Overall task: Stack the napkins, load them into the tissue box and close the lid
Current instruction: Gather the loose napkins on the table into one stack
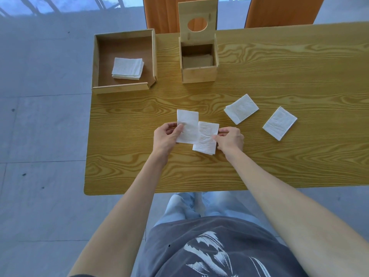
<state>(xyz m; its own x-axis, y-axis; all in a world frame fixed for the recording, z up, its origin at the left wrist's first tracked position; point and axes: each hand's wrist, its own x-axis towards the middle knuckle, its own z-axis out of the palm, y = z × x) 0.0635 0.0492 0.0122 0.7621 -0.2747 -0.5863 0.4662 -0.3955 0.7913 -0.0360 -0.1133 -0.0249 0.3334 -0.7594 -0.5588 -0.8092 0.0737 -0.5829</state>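
Holding napkins (187,124) | left hand (166,136) | right hand (229,139) | shirt print (209,254) seemingly wordless

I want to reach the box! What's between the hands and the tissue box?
In the head view, only bare table lies between the left hand, the right hand and the tissue box. Each hand holds a napkin.

table (259,156): wood-grain; tray (95,56): far-left corner; chairs (159,15): orange, behind
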